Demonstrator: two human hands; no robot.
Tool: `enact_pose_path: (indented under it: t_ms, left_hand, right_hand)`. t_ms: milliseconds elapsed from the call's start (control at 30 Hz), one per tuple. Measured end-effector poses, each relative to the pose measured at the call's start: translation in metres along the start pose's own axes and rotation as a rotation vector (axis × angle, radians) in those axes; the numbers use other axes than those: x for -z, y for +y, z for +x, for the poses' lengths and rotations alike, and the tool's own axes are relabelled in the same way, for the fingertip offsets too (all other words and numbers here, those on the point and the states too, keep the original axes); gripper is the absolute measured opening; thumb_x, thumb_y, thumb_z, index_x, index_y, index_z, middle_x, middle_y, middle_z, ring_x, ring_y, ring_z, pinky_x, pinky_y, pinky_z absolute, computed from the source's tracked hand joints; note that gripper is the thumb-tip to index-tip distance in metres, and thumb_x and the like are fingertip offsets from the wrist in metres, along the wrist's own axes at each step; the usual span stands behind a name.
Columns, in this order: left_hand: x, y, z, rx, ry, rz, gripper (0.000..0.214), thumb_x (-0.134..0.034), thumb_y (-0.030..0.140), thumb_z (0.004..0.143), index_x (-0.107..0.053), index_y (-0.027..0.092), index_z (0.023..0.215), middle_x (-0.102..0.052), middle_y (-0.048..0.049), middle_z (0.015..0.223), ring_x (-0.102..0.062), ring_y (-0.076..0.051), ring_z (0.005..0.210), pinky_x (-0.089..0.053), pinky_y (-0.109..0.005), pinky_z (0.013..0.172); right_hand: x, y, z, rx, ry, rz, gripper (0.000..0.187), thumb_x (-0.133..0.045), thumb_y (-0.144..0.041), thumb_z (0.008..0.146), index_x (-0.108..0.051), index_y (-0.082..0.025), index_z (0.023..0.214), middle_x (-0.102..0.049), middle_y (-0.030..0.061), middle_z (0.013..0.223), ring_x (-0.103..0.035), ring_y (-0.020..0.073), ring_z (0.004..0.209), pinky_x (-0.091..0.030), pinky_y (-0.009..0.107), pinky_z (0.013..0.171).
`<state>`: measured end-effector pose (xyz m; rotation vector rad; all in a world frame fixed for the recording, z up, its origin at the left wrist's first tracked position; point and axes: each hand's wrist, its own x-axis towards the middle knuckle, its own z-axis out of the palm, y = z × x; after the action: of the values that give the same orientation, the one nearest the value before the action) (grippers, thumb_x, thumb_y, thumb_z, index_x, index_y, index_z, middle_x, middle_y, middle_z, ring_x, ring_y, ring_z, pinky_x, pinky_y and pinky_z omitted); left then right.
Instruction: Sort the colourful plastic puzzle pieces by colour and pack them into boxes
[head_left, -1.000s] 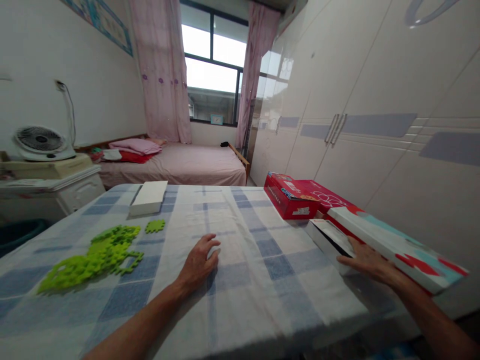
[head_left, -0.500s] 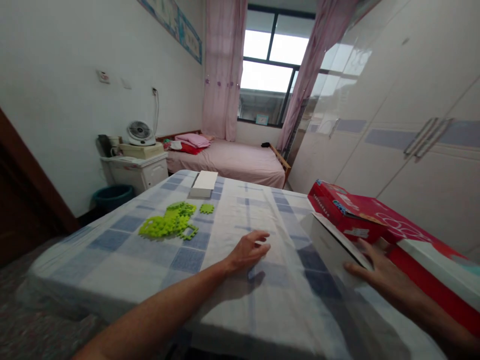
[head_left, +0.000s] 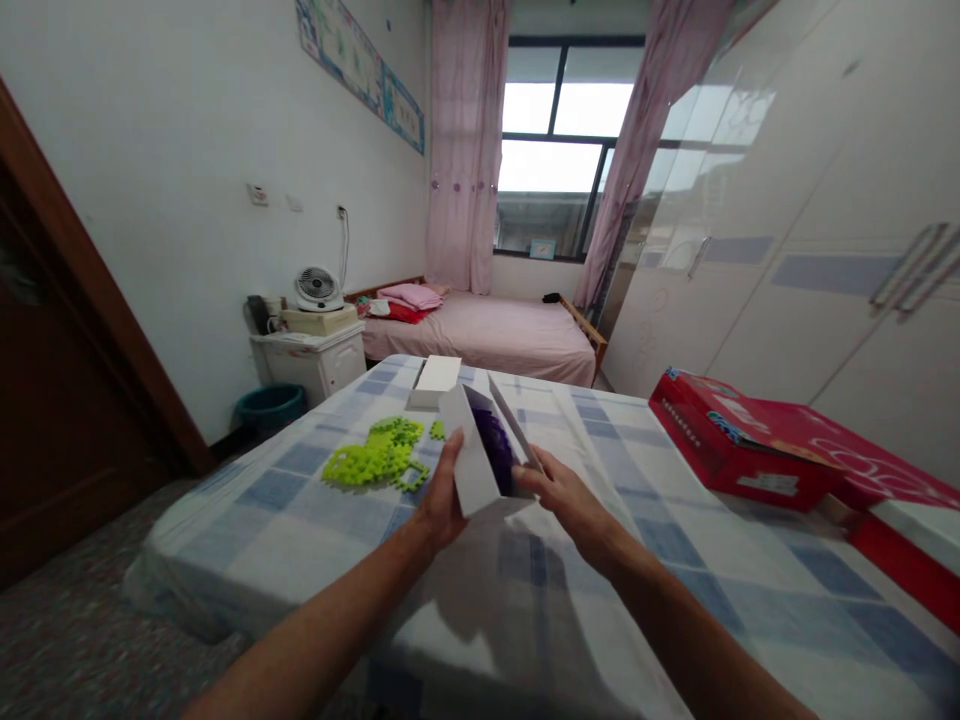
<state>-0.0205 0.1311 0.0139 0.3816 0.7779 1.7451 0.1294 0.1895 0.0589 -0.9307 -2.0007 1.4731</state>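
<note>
Both the left hand [head_left: 444, 495] and the right hand [head_left: 553, 484] now grasp an open white box [head_left: 466, 465], fingers on its left and right sides, over the middle of the tabletop [head_left: 307, 580]. Earlier, the right hand alone held it near the red box [head_left: 701, 442], the left hand empty. Purple contents [head_left: 491, 437] now show inside.

On both sides, the fingers [head_left: 534, 482], wrists [head_left: 424, 528] and tapering forearms [head_left: 341, 615] are bare.
</note>
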Motion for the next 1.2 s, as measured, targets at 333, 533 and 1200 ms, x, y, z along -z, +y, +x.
enact_pose_path:
  t_ms: [333, 533, 1200]
  left_hand:
    - [0.076, 0.149, -0.036, -0.269, 0.314, 0.198, 0.027, -0.049, 0.034, 0.088, -0.062, 0.013, 0.097, -0.071, -0.0047, 0.072, -0.067, -0.018, 0.059, -0.059, -0.032, 0.059]
    - [0.114, 0.194, -0.045, -0.232, 0.489, 0.318, 0.025, -0.052, 0.031, 0.086, -0.063, 0.011, 0.097, -0.07, -0.0068, 0.069, -0.066, -0.019, 0.054, -0.058, -0.033, 0.052]
    - [0.074, 0.182, 0.003, 0.007, 0.471, 0.811, 0.033, -0.072, 0.042, 0.068, -0.066, 0.011, 0.078, -0.067, -0.0086, 0.055, -0.058, -0.019, 0.041, -0.041, -0.025, 0.037]
  right_hand:
    - [0.017, 0.025, 0.0, -0.064, 0.134, 0.072, 0.062, -0.056, -0.054, 0.072, -0.053, -0.02, 0.124, -0.055, 0.0115, 0.128, -0.049, 0.0302, 0.119, -0.041, 0.044, 0.095]
    - [0.021, 0.048, 0.005, -0.057, 0.153, 0.137, 0.05, -0.057, -0.053, 0.072, -0.058, -0.021, 0.111, -0.062, 0.0069, 0.112, -0.054, 0.029, 0.111, -0.046, 0.039, 0.09]
    - [0.03, 0.067, 0.005, -0.011, 0.109, 0.215, 0.06, -0.059, -0.056, 0.074, -0.053, -0.019, 0.122, -0.053, 0.0096, 0.132, -0.052, 0.0285, 0.119, -0.041, 0.042, 0.099]
